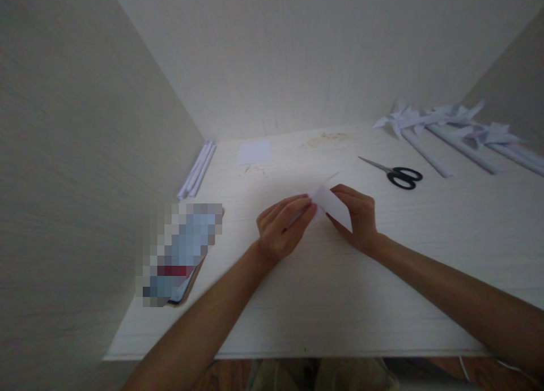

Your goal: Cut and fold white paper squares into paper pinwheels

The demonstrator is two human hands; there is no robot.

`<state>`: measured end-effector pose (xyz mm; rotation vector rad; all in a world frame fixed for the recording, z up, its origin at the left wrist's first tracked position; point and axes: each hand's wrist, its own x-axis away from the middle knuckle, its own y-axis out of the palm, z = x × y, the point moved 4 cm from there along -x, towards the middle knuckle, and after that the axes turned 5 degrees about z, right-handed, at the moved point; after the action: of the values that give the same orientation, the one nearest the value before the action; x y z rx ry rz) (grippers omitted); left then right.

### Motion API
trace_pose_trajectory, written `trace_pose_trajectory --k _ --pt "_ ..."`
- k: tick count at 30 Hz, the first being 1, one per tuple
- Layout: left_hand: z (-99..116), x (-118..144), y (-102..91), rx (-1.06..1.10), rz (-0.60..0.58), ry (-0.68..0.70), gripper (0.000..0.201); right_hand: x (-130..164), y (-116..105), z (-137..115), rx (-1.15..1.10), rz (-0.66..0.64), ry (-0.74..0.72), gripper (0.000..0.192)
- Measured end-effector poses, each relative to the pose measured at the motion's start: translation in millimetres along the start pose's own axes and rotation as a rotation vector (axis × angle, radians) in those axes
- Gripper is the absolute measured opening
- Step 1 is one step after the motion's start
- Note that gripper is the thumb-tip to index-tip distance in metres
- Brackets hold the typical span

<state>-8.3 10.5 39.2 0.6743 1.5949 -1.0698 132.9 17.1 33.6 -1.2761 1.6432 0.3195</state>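
A small white sheet of paper (pixel 335 207) is held above the middle of the table, its near right flap angled down. My left hand (pixel 280 226) pinches its left side between thumb and fingers. On the other side, my right hand (pixel 359 215) is curled round the paper's right part, with its fingertips mostly hidden behind the sheet. The paper looks folded or cut into flaps; its exact shape is partly covered by my fingers. Scissors (pixel 394 171) with black handles lie on the table beyond my right hand, blades pointing left.
Several paper pinwheels (pixel 442 122) on rolled sticks lie at the far right. Rolled paper tubes (pixel 196 170) rest by the left wall. A square paper (pixel 254 152) and thin scraps (pixel 327 138) lie at the back. A blurred-out phone (pixel 187 249) sits left. Walls enclose the table (pixel 340 300).
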Motion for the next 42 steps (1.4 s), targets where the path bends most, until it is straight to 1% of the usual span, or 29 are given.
trace_pose_trajectory --k 5,12,25,29,33,38,42 --pt "-1 1 -0.6 0.016 0.011 0.019 0.019 0 -1 -2 0.013 -0.003 -0.035 0.015" --pt "1 -2 -1.7 0.013 0.033 0.016 0.018 0 0 -1 -0.014 -0.014 -0.019 0.014" --pt "2 -2 -1.1 -0.008 0.006 0.040 0.018 1 1 1 -0.036 -0.044 -0.002 0.012" --pt "2 -2 -1.1 -0.009 0.015 0.037 0.018 0 0 0 -0.016 -0.028 -0.007 0.013" --pt "2 -2 -0.1 -0.010 0.010 0.033 0.019 0 -1 -1 0.011 0.014 -0.028 0.013" --pt "-3 3 -0.6 -0.019 0.033 -0.025 0.023 2 -2 1 0.048 0.065 -0.029 0.015" --pt "-9 9 1.1 -0.006 0.001 -0.125 0.029 3 0 4 0.084 0.098 -0.037 0.014"
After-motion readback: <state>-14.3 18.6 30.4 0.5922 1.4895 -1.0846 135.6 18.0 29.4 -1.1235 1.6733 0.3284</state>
